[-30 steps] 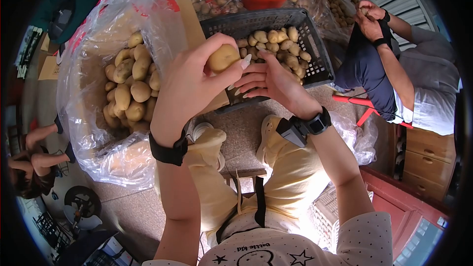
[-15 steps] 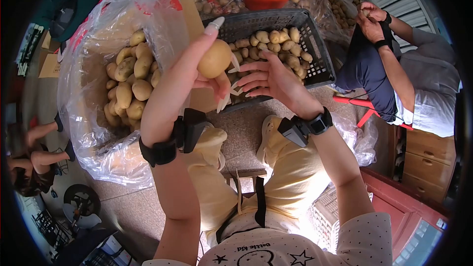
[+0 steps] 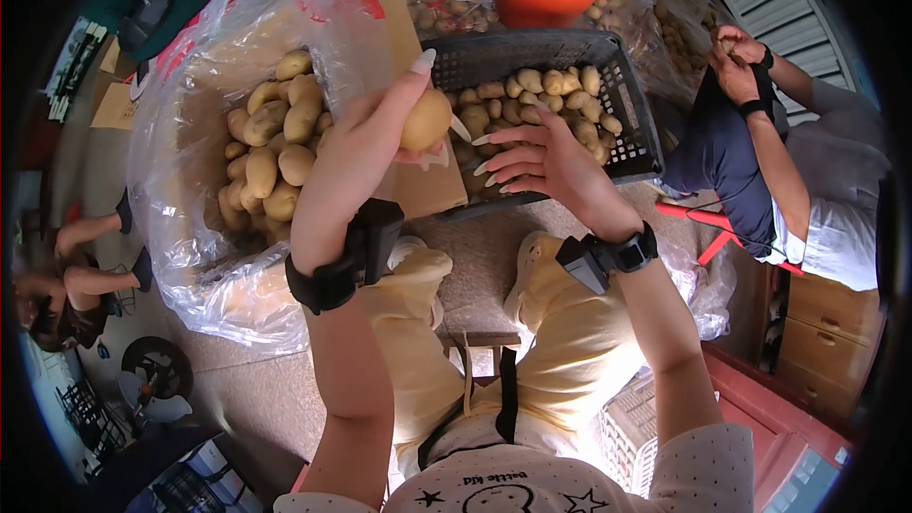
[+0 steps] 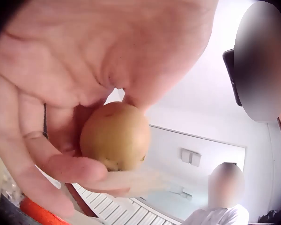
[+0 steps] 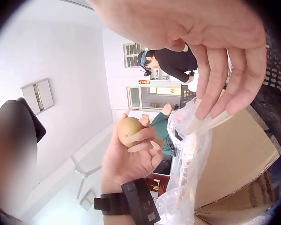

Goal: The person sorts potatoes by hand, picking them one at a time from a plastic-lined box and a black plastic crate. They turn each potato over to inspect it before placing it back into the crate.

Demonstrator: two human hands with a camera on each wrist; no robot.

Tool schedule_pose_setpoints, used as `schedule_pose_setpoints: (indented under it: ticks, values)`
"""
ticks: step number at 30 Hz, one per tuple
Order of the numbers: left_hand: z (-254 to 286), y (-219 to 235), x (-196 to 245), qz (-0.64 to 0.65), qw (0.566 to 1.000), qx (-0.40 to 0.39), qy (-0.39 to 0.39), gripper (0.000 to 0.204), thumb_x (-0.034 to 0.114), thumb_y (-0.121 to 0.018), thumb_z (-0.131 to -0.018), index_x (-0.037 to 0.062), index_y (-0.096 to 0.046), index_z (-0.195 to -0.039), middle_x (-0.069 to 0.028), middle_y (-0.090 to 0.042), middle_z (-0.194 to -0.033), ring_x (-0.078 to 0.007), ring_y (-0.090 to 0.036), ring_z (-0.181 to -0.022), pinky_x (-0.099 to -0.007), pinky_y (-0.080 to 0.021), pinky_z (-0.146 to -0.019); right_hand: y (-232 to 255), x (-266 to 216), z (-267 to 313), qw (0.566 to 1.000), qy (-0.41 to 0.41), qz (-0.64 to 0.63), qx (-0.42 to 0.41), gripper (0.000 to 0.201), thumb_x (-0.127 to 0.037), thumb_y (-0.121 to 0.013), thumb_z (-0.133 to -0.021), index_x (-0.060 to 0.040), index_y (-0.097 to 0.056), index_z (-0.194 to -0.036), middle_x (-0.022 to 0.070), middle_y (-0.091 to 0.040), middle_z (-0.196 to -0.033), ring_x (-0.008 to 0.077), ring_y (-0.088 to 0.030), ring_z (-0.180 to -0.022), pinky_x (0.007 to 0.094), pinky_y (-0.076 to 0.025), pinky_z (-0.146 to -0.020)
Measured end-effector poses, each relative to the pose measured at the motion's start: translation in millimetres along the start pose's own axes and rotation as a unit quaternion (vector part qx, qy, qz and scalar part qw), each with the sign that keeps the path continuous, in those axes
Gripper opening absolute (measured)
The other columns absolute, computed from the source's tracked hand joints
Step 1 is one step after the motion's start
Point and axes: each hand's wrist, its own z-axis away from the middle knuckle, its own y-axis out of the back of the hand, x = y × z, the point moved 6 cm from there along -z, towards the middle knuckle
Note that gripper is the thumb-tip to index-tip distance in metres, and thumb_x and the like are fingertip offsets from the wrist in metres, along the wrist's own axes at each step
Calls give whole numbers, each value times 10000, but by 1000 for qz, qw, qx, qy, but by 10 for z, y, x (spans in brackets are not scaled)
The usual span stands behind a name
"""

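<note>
Being clasped by the left hand (image 3: 359, 140), a potato (image 3: 427, 121) is seen between the plastic-lined carton (image 3: 193, 152), at its 9 o'clock, and the black crate (image 3: 641, 152), at its 3 o'clock. The left grip is curled around it. Its outline is nearly round, so its long axis cannot be told; in the left wrist view a dark spot (image 4: 143, 158) is turned toward 4 o'clock. The right hand (image 3: 568, 166) is held wide, between 3 and 4 o'clock, apart from the potato.
</note>
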Motion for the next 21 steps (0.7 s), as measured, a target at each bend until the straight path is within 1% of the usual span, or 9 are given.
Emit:
schedule_pose_setpoints:
  ticks: [3, 6, 10, 11, 12, 13, 14, 16, 21]
  values:
    - [35, 181, 58, -42, 997, 57, -40, 487, 460, -475, -940, 5, -641, -988, -78, -656, -836, -120, -616, -664, -220, -514, -656, -12, -4, 10, 1000, -3, 8, -5, 646, -509, -194, -990, -19, -559, -1198, 133, -673, -1014, 176, -615, -897, 302, -473, -866]
    - [89, 523, 5, -25, 992, 123, 14, 472, 438, -467, -947, 9, -620, -1068, -82, -667, -880, -108, -600, -628, -212, -528, -635, -32, -9, 21, 1000, -2, 15, -7, 638, -500, -188, -990, -22, -557, -1196, 137, -670, -1022, 182, -616, -904, 303, -464, -874]
    - [-14, 1049, -168, 190, 973, 118, -58, 409, 334, -430, -977, 0, -514, -1197, -103, -644, -1014, -139, -613, -695, -230, -543, -657, -14, 16, -1, 1000, -5, 5, -15, 631, -492, -183, -988, -22, -558, -1179, 139, -667, -1023, 190, -617, -913, 304, -459, -880]
    - [-51, 1115, -231, 427, 897, 79, -80, 376, 286, -406, -985, -16, -509, -1183, -112, -634, -1032, -164, -612, -754, -247, -542, -690, -15, 14, 2, 1000, -6, 9, -10, 631, -492, -183, -987, -23, -559, -1178, 139, -666, -1022, 190, -617, -915, 305, -458, -881]
    - [-70, 1181, -282, 637, 765, 31, -97, 345, 238, -383, -992, -33, -505, -1168, -121, -623, -1050, -190, -611, -813, -265, -541, -723, -16, 8, 5, 1000, -7, 13, -3, 630, -493, -183, -987, -23, -559, -1176, 140, -665, -1022, 190, -617, -918, 306, -458, -881]
    - [-63, 1231, -335, 706, 704, 2, -81, 324, 180, -359, -988, -68, -499, -1142, -158, -610, -1052, -238, -592, -897, -302, -532, -768, -22, 7, 7, 1000, -9, 20, 1, 638, -503, -183, -986, -25, -560, -1173, 138, -664, -1017, 189, -618, -924, 306, -457, -881]
    - [-77, 1285, -405, 704, 705, 2, -83, 324, 180, -359, -988, -68, -499, -1142, -158, -610, -1052, -238, -592, -897, -302, -532, -768, -37, 2, -1, 1000, -8, 20, -1, 638, -503, -183, -986, -25, -560, -1173, 138, -664, -1017, 189, -618, -924, 306, -457, -881]
    - [-78, 1355, -608, 810, 578, 89, -46, 333, 168, -345, -989, -79, -498, -1151, -193, -610, -1044, -250, -601, -878, -323, -539, -746, -50, 11, 0, 1000, -9, 26, 2, 645, -514, -183, -987, -25, -558, -1176, 136, -666, -1020, 188, -618, -924, 304, -460, -877]
    - [-76, 1480, -662, 870, 475, 114, -72, 715, 573, -332, -924, -76, -491, -1182, -220, -608, -1006, -268, -611, -860, -354, -535, -682, -24, 12, -10, 1000, -3, 20, 16, 644, -522, -206, -990, -21, -563, -1180, 133, -670, -1018, 179, -622, -912, 301, -474, -861]
